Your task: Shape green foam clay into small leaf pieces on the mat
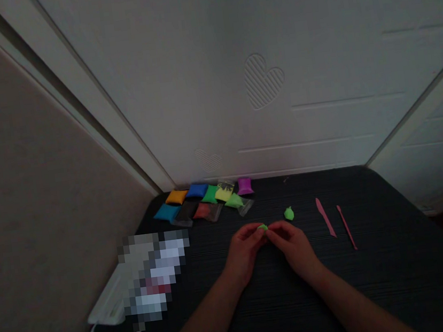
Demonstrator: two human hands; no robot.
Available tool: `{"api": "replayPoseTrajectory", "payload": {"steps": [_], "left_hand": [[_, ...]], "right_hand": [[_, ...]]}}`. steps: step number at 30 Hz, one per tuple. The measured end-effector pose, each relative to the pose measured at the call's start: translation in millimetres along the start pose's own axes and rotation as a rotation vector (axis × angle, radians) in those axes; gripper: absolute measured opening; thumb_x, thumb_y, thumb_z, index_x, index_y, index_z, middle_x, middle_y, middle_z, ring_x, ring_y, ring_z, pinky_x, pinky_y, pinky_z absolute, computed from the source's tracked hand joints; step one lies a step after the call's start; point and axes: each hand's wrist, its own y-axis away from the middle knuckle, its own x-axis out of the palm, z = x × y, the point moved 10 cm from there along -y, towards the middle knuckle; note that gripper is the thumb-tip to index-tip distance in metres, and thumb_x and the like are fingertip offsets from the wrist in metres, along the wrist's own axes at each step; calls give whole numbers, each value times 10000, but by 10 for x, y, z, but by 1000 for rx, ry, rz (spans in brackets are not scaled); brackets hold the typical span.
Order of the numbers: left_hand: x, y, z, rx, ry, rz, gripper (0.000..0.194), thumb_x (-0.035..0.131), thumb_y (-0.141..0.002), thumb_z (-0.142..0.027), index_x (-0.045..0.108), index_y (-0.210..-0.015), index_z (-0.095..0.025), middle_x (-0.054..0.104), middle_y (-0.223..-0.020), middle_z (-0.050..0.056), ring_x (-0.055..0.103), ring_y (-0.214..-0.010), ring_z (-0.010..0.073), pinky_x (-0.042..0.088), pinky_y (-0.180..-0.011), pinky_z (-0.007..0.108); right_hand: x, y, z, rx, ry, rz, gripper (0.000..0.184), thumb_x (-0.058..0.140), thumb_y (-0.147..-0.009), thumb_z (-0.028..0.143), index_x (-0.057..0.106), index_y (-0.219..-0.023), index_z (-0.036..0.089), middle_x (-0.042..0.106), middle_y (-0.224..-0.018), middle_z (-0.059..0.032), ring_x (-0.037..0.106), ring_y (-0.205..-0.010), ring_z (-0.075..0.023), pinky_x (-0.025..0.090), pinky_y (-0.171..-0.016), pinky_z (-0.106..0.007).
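Left hand [244, 246] and right hand [293, 238] meet fingertip to fingertip in the head view, both pinching a small bright-green lump of what looks like modelling clay [263, 227], over a dark, fine-lined tabletop [279, 304]. Going by a clock centred on that piece, a second rounded green lump with a little tip [289, 213] sits near 2 o'clock, with a flat pink plastic knife [325, 218] and a thin pink stick tool [347, 227] around 3. Soft-looking, multicoloured packets [196, 191] sit around 10 to 11. I'd guess the held bit is super light, squishy and maybe a touch sticky, so it'd dent easily; I'd hold it by its edges with light fingertips.
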Motion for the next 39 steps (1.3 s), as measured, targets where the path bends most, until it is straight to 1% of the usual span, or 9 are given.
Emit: {"api": "replayPoseTrajectory", "payload": {"steps": [5,9,12,15,19,28,32,35,39], "left_hand": [[49,15,-7,-10,-12,30,191,622,-683,-120,605,-870,-152,629,-820,23,573,-783,120,427,-778,284],[35,23,-25,-17,-31,17,139,638,-663,-131,607,-797,-146,621,-782,12,567,-734,107,427,-726,256],[3,15,-59,-2,-110,2,146,651,-649,-161,611,-788,-145,615,-758,9,552,-690,98,419,-688,243],[6,10,-85,24,-227,22,166,659,-636,-203,618,-787,-147,613,-744,8,539,-670,102,409,-677,246],[29,23,-93,44,-338,48,169,650,-639,-251,614,-772,-152,604,-733,9,531,-676,118,404,-662,247],[119,62,-203,104,-549,70,154,625,-661,-279,618,-769,-169,599,-734,5,519,-705,130,385,-684,243],[129,68,-207,114,-566,81,171,620,-667,-279,618,-800,-171,605,-767,17,529,-728,142,393,-689,249],[116,70,-195,102,-563,65,183,627,-657,-288,622,-798,-172,614,-770,23,540,-735,156,402,-686,258],[135,80,-211,111,-574,67,179,615,-669,-298,627,-797,-174,622,-770,28,544,-737,161,404,-689,263]], "right_hand": [[-14,-2,-5,-6,7,-8,162,566,-713,340,578,-780,194,596,-713,-1,561,-695,-160,436,-641,-276],[-27,-26,16,-4,3,16,183,573,-706,343,588,-816,197,610,-748,-8,571,-728,-166,448,-676,-286],[-38,-38,60,-10,2,55,216,577,-706,335,596,-878,206,622,-808,-15,577,-781,-173,448,-725,-305],[-49,-37,99,-26,19,85,229,583,-705,318,603,-908,214,628,-871,-23,575,-820,-179,438,-760,-319],[-15,-29,85,-21,21,130,225,592,-696,316,613,-896,215,636,-861,-25,582,-808,-183,441,-753,-324],[-45,-36,92,-14,59,120,177,588,-703,329,620,-819,199,637,-794,-11,573,-758,-161,427,-708,-287],[-73,-38,70,-5,83,90,185,580,-705,347,620,-786,186,628,-746,-8,564,-716,-156,423,-668,-279],[-76,-30,57,-1,91,65,189,575,-705,357,618,-769,185,619,-722,-4,558,-696,-153,422,-655,-275],[-54,-15,13,27,29,49,209,579,-703,361,611,-831,198,632,-785,-14,568,-750,-167,430,-697,-291]]}}
